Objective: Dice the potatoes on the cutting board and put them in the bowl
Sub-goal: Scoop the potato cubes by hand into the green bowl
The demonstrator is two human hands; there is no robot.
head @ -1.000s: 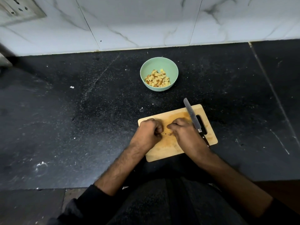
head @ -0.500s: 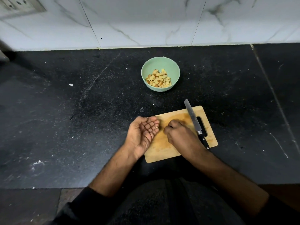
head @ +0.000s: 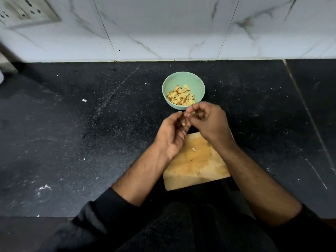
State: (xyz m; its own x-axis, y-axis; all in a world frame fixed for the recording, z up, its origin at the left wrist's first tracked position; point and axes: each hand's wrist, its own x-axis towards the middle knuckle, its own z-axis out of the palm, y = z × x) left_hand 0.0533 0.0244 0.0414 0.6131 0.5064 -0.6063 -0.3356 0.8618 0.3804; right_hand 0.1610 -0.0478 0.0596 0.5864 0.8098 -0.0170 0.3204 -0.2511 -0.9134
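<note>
Left hand [head: 172, 135] cupped palm-up, probably cradling the last dice, contents too hidden to confirm. Right hand [head: 209, 122] touching it, fingertips pinched, seemingly plucking bits off. Both just short of the mint-green bowl [head: 192, 82] at twelve o'clock, potato cubes [head: 181, 97] inside. Cutting board [head: 196, 166] at six o'clock, one scrap [head: 194, 149] left. No readable writing anywhere.

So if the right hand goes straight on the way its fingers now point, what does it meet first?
Most likely the near rim of the pale green round bowl holding diced potato pieces. The right hand points up-left toward it, just short of it; its height above the rim is unclear.
</note>
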